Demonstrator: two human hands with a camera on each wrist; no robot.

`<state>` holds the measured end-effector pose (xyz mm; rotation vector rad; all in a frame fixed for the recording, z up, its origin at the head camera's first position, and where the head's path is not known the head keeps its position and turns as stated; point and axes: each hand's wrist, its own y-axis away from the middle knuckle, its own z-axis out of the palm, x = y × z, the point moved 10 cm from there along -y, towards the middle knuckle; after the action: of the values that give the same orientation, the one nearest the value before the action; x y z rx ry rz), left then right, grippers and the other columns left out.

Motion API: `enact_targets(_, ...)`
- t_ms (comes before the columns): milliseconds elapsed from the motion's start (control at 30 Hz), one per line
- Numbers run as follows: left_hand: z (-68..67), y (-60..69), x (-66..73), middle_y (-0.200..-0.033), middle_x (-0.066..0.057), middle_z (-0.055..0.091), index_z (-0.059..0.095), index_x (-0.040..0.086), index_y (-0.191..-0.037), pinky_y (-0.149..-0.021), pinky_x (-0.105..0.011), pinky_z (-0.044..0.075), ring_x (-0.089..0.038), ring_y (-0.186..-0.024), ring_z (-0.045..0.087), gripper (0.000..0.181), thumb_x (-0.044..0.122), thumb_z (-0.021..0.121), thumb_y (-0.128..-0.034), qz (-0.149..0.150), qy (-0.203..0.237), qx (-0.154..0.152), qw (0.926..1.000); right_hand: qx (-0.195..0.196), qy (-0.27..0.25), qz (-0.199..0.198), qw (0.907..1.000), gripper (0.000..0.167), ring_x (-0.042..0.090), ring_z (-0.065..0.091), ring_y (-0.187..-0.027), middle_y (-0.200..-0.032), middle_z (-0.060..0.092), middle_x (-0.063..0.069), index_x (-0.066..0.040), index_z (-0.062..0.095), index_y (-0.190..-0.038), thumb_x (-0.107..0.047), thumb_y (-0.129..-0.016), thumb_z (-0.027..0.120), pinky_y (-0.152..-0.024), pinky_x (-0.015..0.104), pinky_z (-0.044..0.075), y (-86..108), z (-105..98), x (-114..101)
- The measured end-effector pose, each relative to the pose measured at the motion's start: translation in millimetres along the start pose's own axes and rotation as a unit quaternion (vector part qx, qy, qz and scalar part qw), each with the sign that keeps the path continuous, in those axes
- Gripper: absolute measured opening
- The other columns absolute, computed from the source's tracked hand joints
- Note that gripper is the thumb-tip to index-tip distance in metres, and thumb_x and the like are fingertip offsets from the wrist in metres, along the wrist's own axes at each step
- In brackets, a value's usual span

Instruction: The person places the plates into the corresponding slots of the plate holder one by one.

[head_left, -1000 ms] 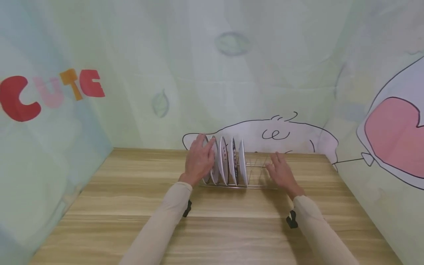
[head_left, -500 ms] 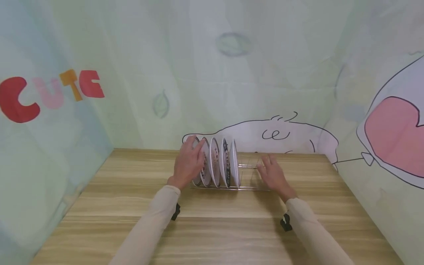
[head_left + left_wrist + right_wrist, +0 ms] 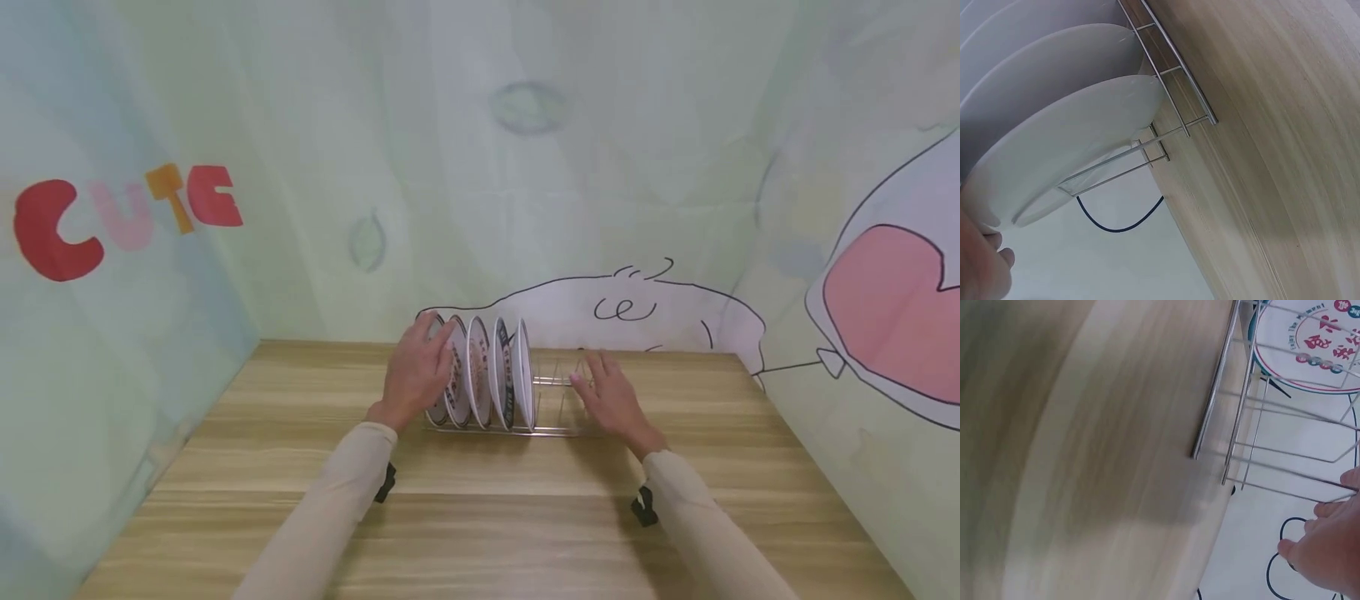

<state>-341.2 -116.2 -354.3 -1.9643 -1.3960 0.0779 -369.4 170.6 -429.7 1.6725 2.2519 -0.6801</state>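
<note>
Several white plates (image 3: 478, 375) with printed faces stand upright in the left part of a wire dish rack (image 3: 555, 432). My left hand (image 3: 415, 367) holds the leftmost plate by its upper edge, thumb towards the other plates. In the left wrist view, fingertips (image 3: 1005, 256) show just beyond the outer plate (image 3: 1079, 137), and its thumb is hidden. At the rack's right end, my right hand (image 3: 615, 404) grips the last wire loop. The right wrist view shows that hand (image 3: 1335, 544) with finger and thumb on either side of the loop, beside bare slots.
The rack stands on a wood-grain table (image 3: 480, 533), near its back edge. Behind it hangs a printed cloth backdrop (image 3: 450, 200), which also covers both sides. Black straps or mounts (image 3: 645, 507) sit at both wrists.
The rack with its plates has shifted left across the table, more at first and slightly since. Both hands have travelled left along with it, staying at its two ends.
</note>
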Motion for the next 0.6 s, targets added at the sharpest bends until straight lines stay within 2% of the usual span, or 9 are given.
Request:
enact_targets(100,-0.9,0.3,0.3,-0.152,-0.023,0.044,0.056,0.008,-0.14,-0.119,-0.052,0.033,-0.041,-0.142,0.041,0.043,0.022,0.042,-0.102,-0.003,0.002,-0.001,1.0,-0.005,0.017,-0.028,0.9995,0.064,0.051,0.019,-0.149,-0.16,0.021,0.032,0.001,0.03,-0.154,-0.04,-0.106,0.039,-0.119,0.069,0.016,-2.8,-1.9,-3.7)
enact_targets(267,-0.9,1.3,1.1,-0.151,-0.023,0.045,0.056,0.008,-0.14,-0.12,-0.052,0.032,-0.041,-0.142,0.041,0.043,0.021,0.043,-0.1017,-0.005,-0.005,-0.003,1.0,-0.019,0.055,-0.081,0.995,0.058,0.047,0.019,-0.151,-0.159,0.03,0.028,-0.002,0.042,-0.149,-0.038,-0.104,0.044,-0.118,0.07,0.017,-9.7,-3.0,-12.6)
enact_targets(367,-0.1,0.7,5.5,-0.151,-0.023,0.045,0.057,0.008,-0.14,-0.12,-0.056,0.029,-0.042,-0.144,0.038,0.043,0.023,0.043,-0.1017,-0.019,-0.016,-0.005,0.9997,-0.025,0.075,-0.096,0.9923,0.055,0.047,0.02,-0.15,-0.158,0.033,0.027,-0.003,0.047,-0.146,-0.038,-0.104,0.044,-0.118,0.069,0.017,-13.5,-2.9,-12.2)
enact_targets(467,1.6,0.1,11.9,-0.152,-0.025,0.043,0.057,0.009,-0.14,-0.12,-0.062,0.024,-0.044,-0.147,0.033,0.045,0.029,0.043,-0.1023,-0.047,-0.034,-0.007,0.9983,-0.03,0.08,-0.094,0.9919,0.055,0.047,0.021,-0.15,-0.158,0.034,0.027,-0.003,0.047,-0.146,-0.038,-0.104,0.043,-0.119,0.069,0.017,-16.2,-1.8,-8.1)
enact_targets(600,6.4,2.4,14.9,-0.16,-0.026,0.03,0.048,0.011,-0.147,-0.123,-0.063,0.012,-0.042,-0.153,0.018,0.052,0.038,0.043,-0.1034,-0.114,-0.066,-0.024,0.9909,-0.033,0.072,-0.092,0.9926,0.057,0.047,0.021,-0.15,-0.157,0.035,0.028,0.0,0.045,-0.147,-0.037,-0.103,0.043,-0.118,0.069,0.017,-19.4,-0.1,-7.4)
